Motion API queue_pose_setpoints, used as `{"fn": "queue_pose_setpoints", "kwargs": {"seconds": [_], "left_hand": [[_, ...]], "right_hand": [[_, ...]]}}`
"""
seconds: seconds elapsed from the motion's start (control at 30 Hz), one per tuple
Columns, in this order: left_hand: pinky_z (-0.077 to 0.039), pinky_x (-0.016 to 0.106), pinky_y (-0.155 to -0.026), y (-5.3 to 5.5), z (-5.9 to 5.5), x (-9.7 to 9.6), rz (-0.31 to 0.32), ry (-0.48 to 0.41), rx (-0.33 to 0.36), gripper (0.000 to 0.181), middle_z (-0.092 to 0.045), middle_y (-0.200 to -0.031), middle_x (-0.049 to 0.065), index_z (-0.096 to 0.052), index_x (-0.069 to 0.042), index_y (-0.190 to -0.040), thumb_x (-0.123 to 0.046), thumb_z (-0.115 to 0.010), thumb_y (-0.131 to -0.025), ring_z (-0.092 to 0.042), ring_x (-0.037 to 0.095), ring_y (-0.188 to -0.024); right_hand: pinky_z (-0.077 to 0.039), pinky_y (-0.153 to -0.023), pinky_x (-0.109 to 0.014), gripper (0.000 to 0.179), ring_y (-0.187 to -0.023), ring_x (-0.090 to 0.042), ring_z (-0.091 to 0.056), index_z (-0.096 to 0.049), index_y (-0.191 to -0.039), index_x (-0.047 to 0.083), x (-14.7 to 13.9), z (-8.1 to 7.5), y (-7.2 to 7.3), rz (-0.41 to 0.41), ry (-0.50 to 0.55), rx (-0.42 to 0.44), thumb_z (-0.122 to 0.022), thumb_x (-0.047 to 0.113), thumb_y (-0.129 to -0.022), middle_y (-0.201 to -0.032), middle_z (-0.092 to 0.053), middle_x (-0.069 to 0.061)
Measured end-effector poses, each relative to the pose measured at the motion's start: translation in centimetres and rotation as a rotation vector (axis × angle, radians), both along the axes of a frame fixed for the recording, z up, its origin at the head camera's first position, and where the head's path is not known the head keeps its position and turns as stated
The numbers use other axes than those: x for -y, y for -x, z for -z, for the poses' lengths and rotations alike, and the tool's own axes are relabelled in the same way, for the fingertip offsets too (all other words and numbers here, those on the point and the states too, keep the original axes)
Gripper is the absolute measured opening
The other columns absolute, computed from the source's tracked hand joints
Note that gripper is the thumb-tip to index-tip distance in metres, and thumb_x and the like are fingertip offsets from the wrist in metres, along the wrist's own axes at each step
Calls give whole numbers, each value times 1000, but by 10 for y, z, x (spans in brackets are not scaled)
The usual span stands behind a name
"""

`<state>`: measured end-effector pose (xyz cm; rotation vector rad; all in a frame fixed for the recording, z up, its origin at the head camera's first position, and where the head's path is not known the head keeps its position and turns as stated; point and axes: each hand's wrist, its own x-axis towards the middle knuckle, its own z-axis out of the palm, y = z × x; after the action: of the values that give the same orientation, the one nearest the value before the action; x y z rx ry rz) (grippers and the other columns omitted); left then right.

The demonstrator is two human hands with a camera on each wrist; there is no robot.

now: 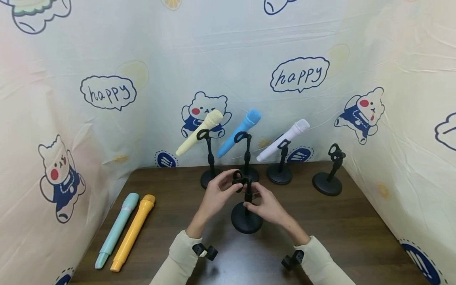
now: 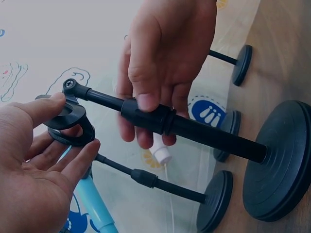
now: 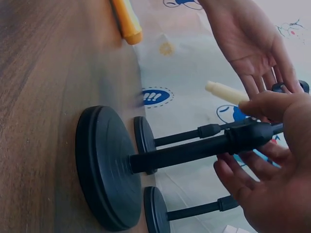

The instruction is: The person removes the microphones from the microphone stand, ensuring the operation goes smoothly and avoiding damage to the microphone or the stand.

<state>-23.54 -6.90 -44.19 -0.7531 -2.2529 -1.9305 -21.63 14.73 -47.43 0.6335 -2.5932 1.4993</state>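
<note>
A black microphone stand [image 1: 246,221] stands on the table in front of the person, its round base flat on the wood. My left hand [image 1: 218,196] pinches the clip [image 2: 68,116] at its top, thumb on one side and fingers on the other. Around the pole's thicker collar [image 2: 154,117], my right hand [image 1: 268,206] curls, its thumb pressed on the near side. The clip holds no microphone. Behind the hands, a cream microphone [image 1: 197,134], a blue microphone [image 1: 238,136] and a lilac microphone [image 1: 281,142] rest tilted in stands.
Another black stand [image 1: 327,183] with a bare clip is at the back right. A mint microphone [image 1: 117,229] and an orange microphone [image 1: 133,233] lie side by side on the left of the brown table [image 1: 320,237]. A printed cloth [image 1: 228,51] hangs around the back and sides.
</note>
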Motion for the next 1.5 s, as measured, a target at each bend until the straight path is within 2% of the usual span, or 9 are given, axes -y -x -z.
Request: {"fn": "queue_pose_setpoints", "kwargs": {"seconds": [0.13, 0.3, 0.37, 0.53, 0.77, 0.93, 1.17, 1.33, 1.5], "left_hand": [[-57, 42, -108, 0, 0, -1, -8, 7, -12, 43, -70, -136, 14, -64, -12, -143, -17, -75, -102, -69, 32, -129], [-55, 38, -109, 0, 1, -1, -14, 11, -13, 43, -69, -137, 15, -64, -12, -143, -15, -75, -101, -69, 31, -130], [-56, 37, -108, 0, 1, -1, -11, 9, -12, 43, -69, -137, 15, -64, -11, -143, -14, -75, -101, -69, 32, -130], [-57, 35, -107, 0, 0, 0, -4, 4, -16, 43, -69, -136, 15, -64, -12, -143, -14, -75, -101, -69, 31, -129], [-59, 32, -103, 1, 1, 0, 4, -3, -4, 44, -69, -137, 14, -64, -12, -144, -17, -74, -102, -70, 30, -129], [-59, 32, -104, 1, 0, 0, 0, 6, 1, 45, -69, -136, 13, -63, -11, -144, -18, -75, -102, -70, 29, -128], [-57, 34, -107, 0, -2, -1, -5, 1, 8, 45, -69, -136, 14, -63, -9, -144, -16, -75, -101, -70, 30, -128], [-58, 34, -106, 0, -2, -1, -10, 2, 13, 42, -70, -135, 14, -65, -12, -142, -15, -75, -101, -71, 29, -126], [-59, 34, -105, 0, -1, -1, 3, -12, 11, 44, -69, -135, 15, -63, -7, -143, -14, -75, -101, -70, 30, -127]], "right_hand": [[-60, -100, -44, 53, -110, -21, -67, -60, -132, 8, 4, -1, 0, 86, -11, 38, -90, 20, -89, -121, -70, -6], [-62, -90, -39, 43, -96, -18, -66, -62, -115, 11, 6, -1, 1, 186, 15, 13, -92, 18, -85, -105, -66, -4], [-62, -90, -38, 39, -95, -18, -66, -64, -113, 12, 4, 0, 1, 179, 25, -13, -91, 15, -86, -103, -67, -4], [-62, -95, -48, 31, -99, -21, -69, -68, -120, 6, -1, 3, 2, 62, 66, -76, -81, 1, -92, -109, -73, -7], [-58, -99, -59, 34, -108, -29, -70, -66, -127, -2, -1, 3, 2, -29, 97, -54, -70, -7, -93, -125, -72, -22], [-57, -102, -55, 36, -111, -27, -68, -66, -129, 5, -1, 2, 1, -9, 79, -40, -76, 1, -94, -125, -72, -17], [-60, -97, -49, 45, -104, -17, -67, -66, -123, 14, 5, 3, 1, 129, -1, -47, -91, 26, -87, -113, -70, -2], [-61, -88, -34, 37, -94, -15, -65, -66, -112, 14, 6, 5, 1, 187, -5, -85, -92, 19, -86, -102, -66, 1], [-62, -95, -44, 30, -99, -20, -71, -70, -118, 9, 2, 4, 0, 84, 53, -95, -80, 2, -92, -111, -74, -7]]}}
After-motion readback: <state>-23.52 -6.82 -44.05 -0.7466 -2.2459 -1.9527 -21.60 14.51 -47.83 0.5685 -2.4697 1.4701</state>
